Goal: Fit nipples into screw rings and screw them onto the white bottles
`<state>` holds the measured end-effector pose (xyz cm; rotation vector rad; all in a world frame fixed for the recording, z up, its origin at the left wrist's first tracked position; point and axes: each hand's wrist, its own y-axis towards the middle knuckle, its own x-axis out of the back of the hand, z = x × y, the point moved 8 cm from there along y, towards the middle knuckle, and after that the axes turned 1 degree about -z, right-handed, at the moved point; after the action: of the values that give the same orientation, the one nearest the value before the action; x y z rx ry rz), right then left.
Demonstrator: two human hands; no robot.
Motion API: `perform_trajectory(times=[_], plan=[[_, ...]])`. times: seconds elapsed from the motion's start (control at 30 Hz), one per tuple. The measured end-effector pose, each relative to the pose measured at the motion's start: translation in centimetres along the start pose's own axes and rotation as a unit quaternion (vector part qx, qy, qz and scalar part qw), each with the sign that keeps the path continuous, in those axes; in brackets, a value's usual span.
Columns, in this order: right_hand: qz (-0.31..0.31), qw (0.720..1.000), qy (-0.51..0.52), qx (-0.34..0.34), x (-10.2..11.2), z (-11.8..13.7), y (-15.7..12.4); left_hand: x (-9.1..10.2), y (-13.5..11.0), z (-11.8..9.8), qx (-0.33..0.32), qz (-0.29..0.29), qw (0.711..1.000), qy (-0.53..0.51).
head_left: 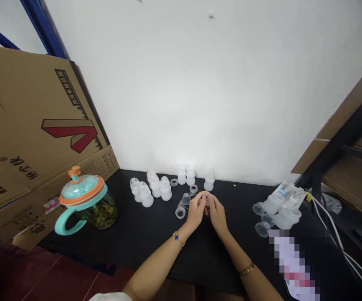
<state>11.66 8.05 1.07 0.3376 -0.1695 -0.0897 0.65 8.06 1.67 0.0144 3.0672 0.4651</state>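
Note:
Both my left hand (196,210) and my right hand (217,212) are closed on a small clear bottle ring (206,195), held between the thumbs and fingers above the black table. Its underside is hidden by my fingers. Just left of my hands lie a loose clear ring (180,213), a clear dome cap (186,199) and another ring (193,189). One more ring (174,182) lies farther back. A small white baby bottle (209,182) stands upright behind my hands, and two bottles (186,177) stand to its left. Several capped baby bottles (155,187) form a group farther left.
A large teal-and-orange lidded jug (89,198) with leaves inside stands at the left, before a cardboard box (36,125). On the right are milky containers (285,213), clear funnel-shaped cups (263,228), white cables (329,221) and a blurred-out item (293,261). A white wall (206,92) rises behind.

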Motion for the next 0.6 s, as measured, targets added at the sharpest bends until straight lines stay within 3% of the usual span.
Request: perform_trajectory(times=[0.6], plan=[[0.007,1.0,0.021,-0.016,-0.15,-0.44,-0.14,0.18,0.05,0.1,0.013,-0.006,1.0,0.003]])
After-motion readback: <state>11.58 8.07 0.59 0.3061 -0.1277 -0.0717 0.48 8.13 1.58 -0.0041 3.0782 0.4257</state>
